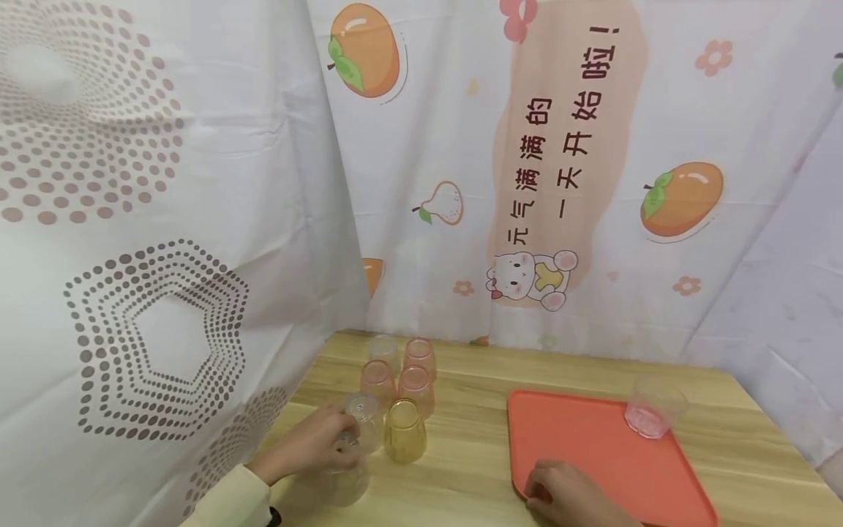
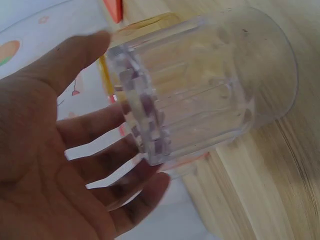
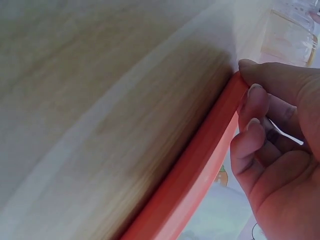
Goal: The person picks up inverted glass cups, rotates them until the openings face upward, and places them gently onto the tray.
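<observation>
My left hand [image 1: 326,439] holds an upside-down clear glass [image 1: 345,483] by its base at the table's near left. In the left wrist view, the thumb and fingertips span the faceted base of this glass [image 2: 195,95], whose mouth points away from the palm. Just beyond it stand another clear glass [image 1: 364,424] and a yellow glass [image 1: 405,433], both upside down. On the right, my right hand [image 1: 566,494] pinches the near left corner of a red tray [image 1: 586,432]. Thumb and curled fingers meet at the tray's rim [image 3: 200,170] in the right wrist view.
Behind the yellow glass are pink glasses [image 1: 417,391] and one more clear glass [image 1: 384,351], all bottoms up. A clear glass [image 1: 648,410] stands mouth up at the tray's far right. A patterned curtain [image 1: 197,183] borders the wooden table [image 1: 461,454] on the left.
</observation>
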The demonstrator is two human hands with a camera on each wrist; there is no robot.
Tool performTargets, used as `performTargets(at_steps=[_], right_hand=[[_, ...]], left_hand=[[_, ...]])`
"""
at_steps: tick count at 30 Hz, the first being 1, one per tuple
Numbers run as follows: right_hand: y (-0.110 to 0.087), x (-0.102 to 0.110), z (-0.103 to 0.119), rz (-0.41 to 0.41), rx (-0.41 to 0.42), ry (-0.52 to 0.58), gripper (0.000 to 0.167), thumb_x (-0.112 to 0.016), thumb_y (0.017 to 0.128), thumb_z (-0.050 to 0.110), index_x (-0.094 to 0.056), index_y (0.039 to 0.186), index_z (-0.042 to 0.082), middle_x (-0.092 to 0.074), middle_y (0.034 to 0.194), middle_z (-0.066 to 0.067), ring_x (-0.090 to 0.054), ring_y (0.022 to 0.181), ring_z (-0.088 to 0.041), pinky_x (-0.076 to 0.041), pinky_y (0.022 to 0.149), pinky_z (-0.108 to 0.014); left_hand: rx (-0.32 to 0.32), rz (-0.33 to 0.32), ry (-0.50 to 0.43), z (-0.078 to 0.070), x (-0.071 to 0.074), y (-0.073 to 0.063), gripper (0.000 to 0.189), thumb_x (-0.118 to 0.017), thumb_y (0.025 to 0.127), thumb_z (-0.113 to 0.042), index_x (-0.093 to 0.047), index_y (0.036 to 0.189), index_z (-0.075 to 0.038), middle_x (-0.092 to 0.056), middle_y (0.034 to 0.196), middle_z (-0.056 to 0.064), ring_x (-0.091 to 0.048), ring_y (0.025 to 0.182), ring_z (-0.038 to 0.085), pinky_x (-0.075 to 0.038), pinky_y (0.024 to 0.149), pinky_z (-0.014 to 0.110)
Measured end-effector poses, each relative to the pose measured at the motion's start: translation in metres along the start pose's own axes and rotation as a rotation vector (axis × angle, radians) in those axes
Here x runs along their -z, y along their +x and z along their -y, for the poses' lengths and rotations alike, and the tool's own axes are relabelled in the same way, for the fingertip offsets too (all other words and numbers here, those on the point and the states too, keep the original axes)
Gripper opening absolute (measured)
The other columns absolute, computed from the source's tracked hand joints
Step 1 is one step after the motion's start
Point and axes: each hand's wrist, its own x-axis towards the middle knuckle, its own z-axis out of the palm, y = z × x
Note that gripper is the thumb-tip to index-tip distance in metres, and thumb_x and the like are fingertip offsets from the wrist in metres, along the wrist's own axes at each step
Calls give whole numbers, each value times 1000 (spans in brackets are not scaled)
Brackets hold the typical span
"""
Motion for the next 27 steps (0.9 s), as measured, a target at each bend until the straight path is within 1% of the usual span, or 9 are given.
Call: performTargets(at_steps=[3, 5, 9, 12, 14, 16, 21, 27], right_hand=[[1, -2, 1, 16, -15, 43, 10, -81, 86, 19, -73, 84, 24, -54, 80, 23, -49, 69, 6, -46, 58, -24], [0, -3, 2, 35, -41, 82, 10, -81, 87, 20, -72, 84, 24, -54, 79, 23, -50, 69, 5, -46, 57, -24], [-1, -3, 1, 53, -52, 119, 10, -81, 88, 22, -72, 83, 24, -54, 78, 22, -51, 68, 5, -46, 56, -24], [-2, -2, 0, 62, -42, 131, 10, -80, 90, 22, -72, 84, 24, -54, 80, 22, -51, 69, 5, -46, 57, -24], [-2, 0, -1, 69, -40, 132, 10, -80, 90, 21, -72, 84, 24, -55, 80, 22, -52, 70, 5, -47, 57, -24], [-2, 1, -2, 76, -39, 129, 10, -80, 90, 21, -72, 85, 24, -55, 81, 22, -53, 71, 4, -48, 58, -24], [-1, 4, -2, 78, -26, 102, 9, -80, 90, 21, -73, 86, 24, -56, 82, 22, -53, 72, 4, -48, 59, -24], [3, 4, -2, 37, 15, 66, 11, -81, 89, 17, -72, 85, 21, -55, 81, 21, -50, 71, 5, -47, 60, -22]], left_hand=[[-29, 45, 0, -1, 5, -6, 37, -90, 76, -38, -74, 98, -12, -68, 96, -8, -54, 86, 12, -47, 74, 33], [-24, 71, 6, -3, 9, -9, 41, -90, 75, -39, -73, 102, -12, -68, 99, -7, -57, 88, 13, -49, 77, 35], [35, 132, -14, -8, 13, -14, 51, -91, 72, -37, -71, 111, -12, -64, 104, -3, -57, 96, 20, -51, 78, 36], [70, 165, -60, -9, 15, -15, 56, -92, 71, -31, -69, 118, -11, -61, 107, 1, -56, 96, 21, -52, 75, 34], [78, 172, -84, -10, 16, -15, 58, -93, 71, -26, -68, 121, -9, -60, 107, 2, -55, 94, 21, -51, 73, 32], [75, 170, -87, -9, 16, -14, 58, -93, 70, -23, -68, 121, -9, -60, 107, 2, -55, 93, 20, -51, 73, 32], [90, 172, -78, -9, 13, -13, 58, -93, 68, -22, -68, 119, -9, -60, 106, 1, -55, 92, 19, -51, 73, 33], [73, 160, -50, -6, 11, -11, 59, -92, 67, -22, -69, 119, -8, -60, 104, 1, -56, 90, 19, -51, 73, 33]])
